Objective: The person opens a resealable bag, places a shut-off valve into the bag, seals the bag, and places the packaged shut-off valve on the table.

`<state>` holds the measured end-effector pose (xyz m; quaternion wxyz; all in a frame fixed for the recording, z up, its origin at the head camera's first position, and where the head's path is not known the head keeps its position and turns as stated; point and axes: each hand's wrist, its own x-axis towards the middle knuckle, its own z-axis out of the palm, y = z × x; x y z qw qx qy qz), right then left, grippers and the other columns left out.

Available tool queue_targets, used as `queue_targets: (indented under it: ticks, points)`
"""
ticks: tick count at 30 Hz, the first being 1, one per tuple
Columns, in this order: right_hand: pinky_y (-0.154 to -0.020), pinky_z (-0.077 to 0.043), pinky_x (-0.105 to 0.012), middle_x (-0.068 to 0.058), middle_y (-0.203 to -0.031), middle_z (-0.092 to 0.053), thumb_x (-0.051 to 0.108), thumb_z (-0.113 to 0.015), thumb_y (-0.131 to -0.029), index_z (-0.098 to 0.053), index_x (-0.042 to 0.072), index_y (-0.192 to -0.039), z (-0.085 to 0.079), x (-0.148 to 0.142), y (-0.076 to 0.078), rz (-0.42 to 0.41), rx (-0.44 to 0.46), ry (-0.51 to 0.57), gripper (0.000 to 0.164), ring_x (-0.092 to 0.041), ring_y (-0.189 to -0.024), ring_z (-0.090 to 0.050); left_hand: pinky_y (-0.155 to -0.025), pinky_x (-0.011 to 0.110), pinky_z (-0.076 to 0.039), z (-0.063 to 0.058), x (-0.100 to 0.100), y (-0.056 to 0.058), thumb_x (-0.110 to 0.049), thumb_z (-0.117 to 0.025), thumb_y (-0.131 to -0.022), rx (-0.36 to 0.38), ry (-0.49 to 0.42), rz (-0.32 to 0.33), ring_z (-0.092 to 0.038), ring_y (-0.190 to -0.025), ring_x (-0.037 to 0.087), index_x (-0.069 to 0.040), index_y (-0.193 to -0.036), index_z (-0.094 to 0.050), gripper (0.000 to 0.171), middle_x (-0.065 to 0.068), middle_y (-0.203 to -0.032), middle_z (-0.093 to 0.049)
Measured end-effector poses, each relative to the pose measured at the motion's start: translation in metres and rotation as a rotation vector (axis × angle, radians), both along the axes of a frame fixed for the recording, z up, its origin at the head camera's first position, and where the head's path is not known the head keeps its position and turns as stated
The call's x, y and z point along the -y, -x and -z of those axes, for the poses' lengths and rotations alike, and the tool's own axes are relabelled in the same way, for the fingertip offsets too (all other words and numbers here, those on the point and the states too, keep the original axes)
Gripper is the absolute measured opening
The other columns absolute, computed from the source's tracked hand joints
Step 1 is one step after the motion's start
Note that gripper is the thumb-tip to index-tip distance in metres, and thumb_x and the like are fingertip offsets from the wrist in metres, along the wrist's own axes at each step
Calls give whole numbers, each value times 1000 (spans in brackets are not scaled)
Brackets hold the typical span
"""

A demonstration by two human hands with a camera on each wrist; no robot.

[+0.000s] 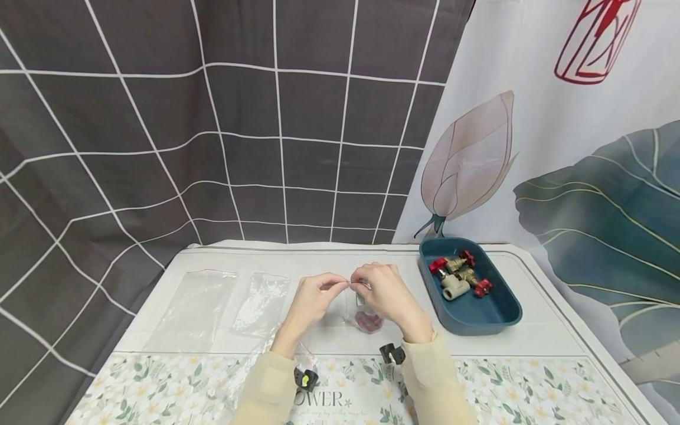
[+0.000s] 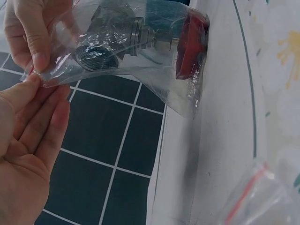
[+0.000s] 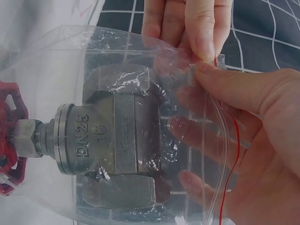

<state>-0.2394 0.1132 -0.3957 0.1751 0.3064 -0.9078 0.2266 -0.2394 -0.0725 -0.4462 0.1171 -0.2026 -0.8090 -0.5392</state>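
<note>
A clear zip bag (image 3: 42, 56) with a red line along its mouth holds a metal gate valve (image 3: 126, 131) with a red handwheel (image 2: 190, 47). The valve body is marked DN25. My left hand (image 1: 310, 304) pinches the bag's mouth at one corner between thumb and forefinger. Right beside it, my right hand (image 1: 385, 292) pinches the same edge, its other fingers spread behind the plastic. In the head view the bag stands over the table's white part, the handwheel low, and the right hand hides much of the valve.
A blue bin (image 1: 504, 310) at the right holds several valves (image 1: 457, 274) with red handwheels and a pale fitting. Flat clear zip bags (image 1: 193, 307) lie on the left of the table, and more clear plastic lies by the left forearm. A dark grid curtain (image 1: 308, 165) hangs behind.
</note>
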Motion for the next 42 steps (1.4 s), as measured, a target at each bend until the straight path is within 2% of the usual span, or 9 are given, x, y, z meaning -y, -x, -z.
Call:
queue_targets:
  ticks: [11,19,28,34,42]
  points:
    - [-76,-43,-46,8,-82,-69,10,-77,-84,-74,17,-86,3,0,-2,7,-40,-18,8,-11,-74,-60,-85,35,-55,1,-2,0,-21,-69,-92,-23,18,-7,-70,-90,14,-12,-99,-75,13,-3,-97,-74]
    - [-77,-42,-46,8,-84,-69,14,-77,-84,-74,18,-87,2,0,-3,21,-46,-44,6,-12,-76,-59,-84,33,-55,2,-4,1,-16,-68,-93,-38,22,-2,-70,-89,14,-8,-100,-73,12,0,-96,-74]
    - [-76,-41,-45,10,-82,-67,16,-78,-82,-72,18,-86,0,-4,-3,48,2,-63,7,-14,-80,-59,-86,36,-55,2,-2,0,-25,-67,-93,-41,25,-3,-69,-91,14,-13,-100,-74,15,-3,-96,-74]
    - [-74,-42,-44,10,-81,-67,16,-79,-83,-71,19,-84,1,-6,-2,49,27,-43,8,-13,-79,-59,-87,34,-54,1,-2,0,-26,-67,-94,-32,20,7,-69,-92,12,-13,-100,-74,16,-4,-97,-74]
    - [-71,-42,-40,10,-78,-68,11,-79,-81,-73,19,-82,2,-6,1,6,3,8,11,-11,-71,-54,-86,35,-55,-2,-1,0,-24,-67,-93,-50,17,8,-69,-91,14,-10,-101,-74,17,-2,-97,-74]
